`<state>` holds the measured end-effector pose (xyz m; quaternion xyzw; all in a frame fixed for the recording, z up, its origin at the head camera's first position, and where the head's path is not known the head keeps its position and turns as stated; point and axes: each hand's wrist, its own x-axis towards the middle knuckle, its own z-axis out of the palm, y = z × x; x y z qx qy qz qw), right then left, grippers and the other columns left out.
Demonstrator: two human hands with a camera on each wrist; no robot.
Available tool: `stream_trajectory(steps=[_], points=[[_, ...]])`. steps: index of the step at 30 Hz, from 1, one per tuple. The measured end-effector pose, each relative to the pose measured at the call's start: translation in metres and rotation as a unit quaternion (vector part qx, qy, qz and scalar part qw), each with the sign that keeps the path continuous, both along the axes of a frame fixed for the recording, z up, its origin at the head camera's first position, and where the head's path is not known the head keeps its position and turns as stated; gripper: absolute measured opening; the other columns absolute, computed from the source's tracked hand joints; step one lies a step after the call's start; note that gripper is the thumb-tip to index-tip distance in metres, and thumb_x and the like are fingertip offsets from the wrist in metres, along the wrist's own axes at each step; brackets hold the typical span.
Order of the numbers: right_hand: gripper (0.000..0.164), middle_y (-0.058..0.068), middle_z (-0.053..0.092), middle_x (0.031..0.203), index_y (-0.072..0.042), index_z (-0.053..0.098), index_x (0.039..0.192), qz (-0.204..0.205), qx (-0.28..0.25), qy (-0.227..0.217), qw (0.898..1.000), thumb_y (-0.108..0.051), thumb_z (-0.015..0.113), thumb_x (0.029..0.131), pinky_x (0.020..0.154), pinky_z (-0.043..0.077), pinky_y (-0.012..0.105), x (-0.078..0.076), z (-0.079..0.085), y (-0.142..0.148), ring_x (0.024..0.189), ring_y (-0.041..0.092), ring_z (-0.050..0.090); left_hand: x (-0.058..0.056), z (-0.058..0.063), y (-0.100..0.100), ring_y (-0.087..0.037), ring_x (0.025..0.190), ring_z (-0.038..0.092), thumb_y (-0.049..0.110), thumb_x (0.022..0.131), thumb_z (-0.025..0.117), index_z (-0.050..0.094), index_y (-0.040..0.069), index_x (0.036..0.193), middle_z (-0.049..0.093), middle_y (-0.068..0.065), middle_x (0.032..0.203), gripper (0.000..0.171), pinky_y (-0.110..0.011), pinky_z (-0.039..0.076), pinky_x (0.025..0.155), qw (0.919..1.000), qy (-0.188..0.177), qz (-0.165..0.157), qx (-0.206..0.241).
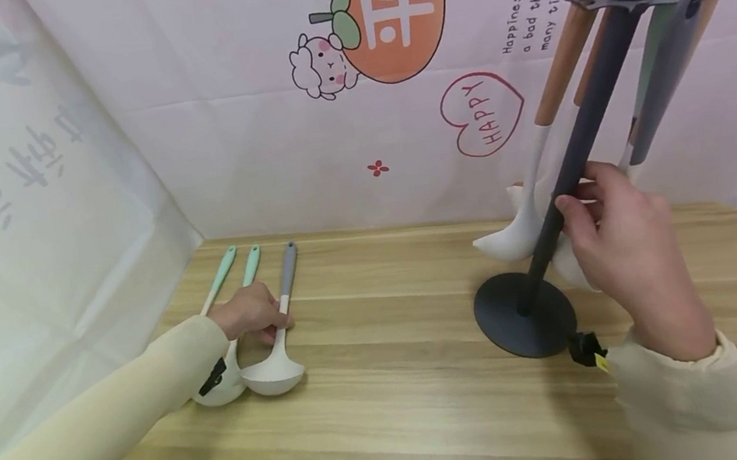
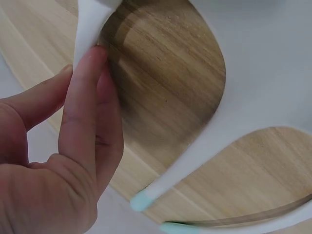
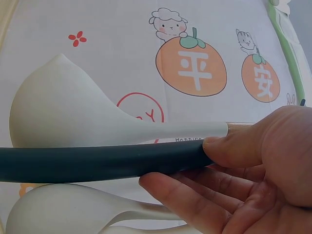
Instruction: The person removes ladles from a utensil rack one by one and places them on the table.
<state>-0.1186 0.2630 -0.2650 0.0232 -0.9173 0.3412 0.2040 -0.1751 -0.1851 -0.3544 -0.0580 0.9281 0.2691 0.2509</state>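
Note:
In the head view my left hand point(image 1: 254, 313) pinches the white neck of a grey-handled ladle point(image 1: 275, 370) at the table's left side. The left wrist view has thumb and fingers meeting on that white neck point(image 2: 91, 24). Two ladles with mint-green handles point(image 1: 225, 266) lie beside it, partly hidden by my hand and sleeve. My right hand point(image 1: 630, 232) grips the dark pole of a utensil stand point(image 1: 577, 130), which slants to the right in the head view. Thumb and fingers lie around the pole point(image 3: 97, 163) in the right wrist view.
Several utensils hang from the stand's top hooks, among them a white ladle with a wooden handle point(image 1: 559, 77) and a grey-handled one point(image 1: 662, 82). A round dark base point(image 1: 504, 317) is at the pole's foot. Printed cloth point(image 1: 259, 159) rises behind the wooden table point(image 1: 401, 414).

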Motion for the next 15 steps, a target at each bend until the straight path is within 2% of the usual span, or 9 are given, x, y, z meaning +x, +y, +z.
stream_trajectory(steps=[7,15], points=[[0.04,0.031,0.07,0.129,0.003,0.054,0.143,0.005,-0.002,-0.001,1.0,-0.014,0.056,0.107,0.096,0.055,0.064,0.0003,-0.0001,-0.0014,0.111,0.049,0.073,0.0001,-0.0021,-0.0007,-0.005,0.053,0.064,0.008,0.095,0.076,0.065,0.004,0.077,0.065,-0.003,0.065,0.021,-0.018,0.059,0.055,0.9999,0.0,-0.007,-0.014],[0.039,0.031,0.07,0.129,0.003,0.055,0.142,0.004,-0.003,0.0,1.0,-0.014,0.056,0.107,0.096,0.055,0.063,0.0004,-0.0003,-0.0002,0.111,0.048,0.073,-0.0027,-0.0008,-0.0002,-0.004,0.049,0.061,0.009,0.092,0.077,0.063,0.007,0.072,0.063,0.0,0.058,0.024,-0.015,0.054,0.051,0.9992,0.006,-0.022,-0.033]])
